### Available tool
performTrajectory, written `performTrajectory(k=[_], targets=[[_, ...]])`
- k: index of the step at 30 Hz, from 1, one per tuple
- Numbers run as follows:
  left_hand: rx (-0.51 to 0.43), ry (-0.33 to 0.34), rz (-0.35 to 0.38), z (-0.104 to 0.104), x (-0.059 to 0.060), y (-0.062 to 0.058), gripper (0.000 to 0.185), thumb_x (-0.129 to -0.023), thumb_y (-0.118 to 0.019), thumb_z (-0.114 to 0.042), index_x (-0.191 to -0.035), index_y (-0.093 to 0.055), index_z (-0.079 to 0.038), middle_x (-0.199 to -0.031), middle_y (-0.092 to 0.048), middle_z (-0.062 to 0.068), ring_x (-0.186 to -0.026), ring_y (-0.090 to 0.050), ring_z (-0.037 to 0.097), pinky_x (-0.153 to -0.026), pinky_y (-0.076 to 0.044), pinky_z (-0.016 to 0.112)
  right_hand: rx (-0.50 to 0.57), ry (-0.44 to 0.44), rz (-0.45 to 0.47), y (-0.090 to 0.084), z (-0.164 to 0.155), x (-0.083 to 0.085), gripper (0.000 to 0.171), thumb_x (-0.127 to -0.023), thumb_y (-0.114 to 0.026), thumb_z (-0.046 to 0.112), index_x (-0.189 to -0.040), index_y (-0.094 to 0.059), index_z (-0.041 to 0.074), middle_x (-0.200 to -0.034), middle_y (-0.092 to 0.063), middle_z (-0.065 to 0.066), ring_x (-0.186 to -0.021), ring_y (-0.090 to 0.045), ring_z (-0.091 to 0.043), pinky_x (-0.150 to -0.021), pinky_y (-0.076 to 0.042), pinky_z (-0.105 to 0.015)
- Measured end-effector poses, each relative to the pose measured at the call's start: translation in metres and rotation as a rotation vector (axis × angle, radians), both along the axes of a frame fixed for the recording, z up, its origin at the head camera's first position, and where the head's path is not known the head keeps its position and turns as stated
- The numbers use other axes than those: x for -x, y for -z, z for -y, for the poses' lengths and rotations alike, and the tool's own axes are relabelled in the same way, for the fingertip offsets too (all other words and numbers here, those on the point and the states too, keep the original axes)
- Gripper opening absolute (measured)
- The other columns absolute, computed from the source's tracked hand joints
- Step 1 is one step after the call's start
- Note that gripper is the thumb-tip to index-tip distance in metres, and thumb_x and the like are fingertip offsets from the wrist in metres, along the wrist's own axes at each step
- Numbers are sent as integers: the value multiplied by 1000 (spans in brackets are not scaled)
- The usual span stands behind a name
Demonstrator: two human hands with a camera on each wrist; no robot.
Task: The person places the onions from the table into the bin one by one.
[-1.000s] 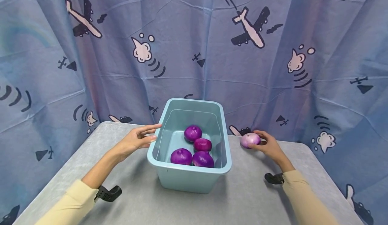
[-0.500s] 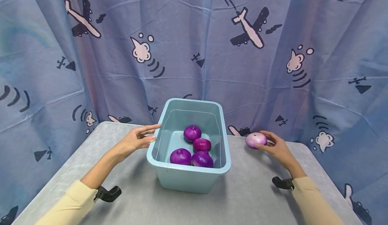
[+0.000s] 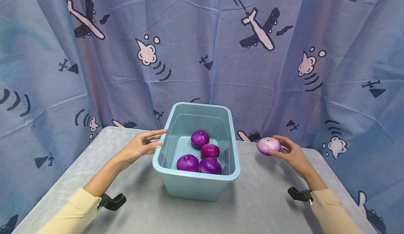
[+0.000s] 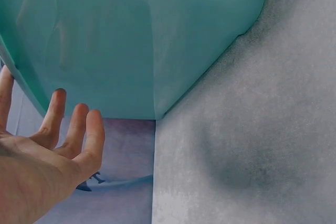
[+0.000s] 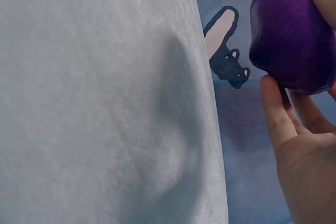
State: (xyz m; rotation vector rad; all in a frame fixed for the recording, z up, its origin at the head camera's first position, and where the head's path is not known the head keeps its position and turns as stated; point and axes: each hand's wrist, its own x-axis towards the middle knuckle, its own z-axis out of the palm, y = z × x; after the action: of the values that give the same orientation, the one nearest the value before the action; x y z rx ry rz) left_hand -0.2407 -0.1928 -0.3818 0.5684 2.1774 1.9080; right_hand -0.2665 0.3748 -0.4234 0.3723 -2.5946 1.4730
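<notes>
An onion [image 3: 268,146] is pinched between thumb and curled fingertips of the right hand [image 3: 291,155], lifted off the table [image 3: 258,206] right of the bin [image 3: 235,172]. The left hand [image 3: 139,147], fingers straight and spread, steadies the bin's wall; a firm, centred grip is advised.

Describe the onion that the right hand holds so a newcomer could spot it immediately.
Find the light blue bin mid-table; to its right, outside it, the right hand holds one onion near the curtain. Unlike the four onions in the bin, it looks paler pink-purple and sits in the fingers.
</notes>
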Motion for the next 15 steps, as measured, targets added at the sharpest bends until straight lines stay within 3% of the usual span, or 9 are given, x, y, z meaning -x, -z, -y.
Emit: performTrajectory(k=[7,15], targets=[[3,-1,3,0,0,1,57,-98,-71,-22,-150,-51,-10,-148,-47,22,-127,-55,32,-99,-49,47,22,-27,-25,-9,2,-6,65,-94,-77,14,-149,-46,1,-145,-45,-21,-119,-48,-8,-90,-45,-11],[-23,14,6,0,2,1,57,-99,-69,-18,-151,-49,-6,-149,-46,23,-126,-56,31,-100,-49,48,48,-56,-41,-30,8,-3,62,-95,-75,12,-149,-46,3,-143,-45,-17,-119,-51,-7,-90,-48,-15]])
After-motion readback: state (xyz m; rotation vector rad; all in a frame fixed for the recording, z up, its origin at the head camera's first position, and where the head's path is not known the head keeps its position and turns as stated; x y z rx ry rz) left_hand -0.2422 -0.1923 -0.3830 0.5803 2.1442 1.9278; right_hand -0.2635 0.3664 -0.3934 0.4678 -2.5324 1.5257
